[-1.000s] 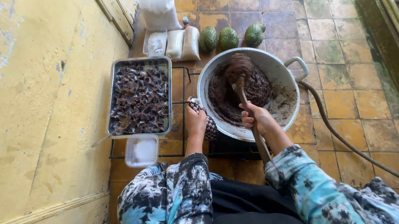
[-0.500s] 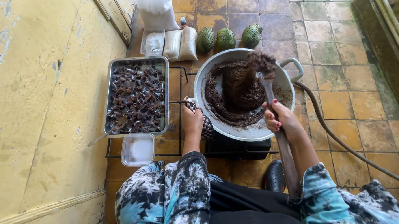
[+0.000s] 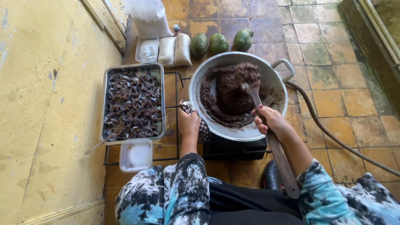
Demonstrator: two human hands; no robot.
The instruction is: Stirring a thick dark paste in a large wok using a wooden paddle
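A home's rough cooking corner: worn tiled floor [image 3: 323, 53], peeling yellow wall [image 3: 33, 110], a low burner stand [image 3: 178, 122] carrying a wok [image 3: 241, 133] beside a metal tray [image 3: 106, 85].

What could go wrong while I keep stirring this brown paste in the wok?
The wok sits on a small burner; only the left hand, gripping its padded handle, steadies it, so a hard push could tip it. The paddle in the right hand lifts a clump of paste near the rim, which might spill. The hose could snag.

Blue-black-white tie-dye sleeves, black trousers
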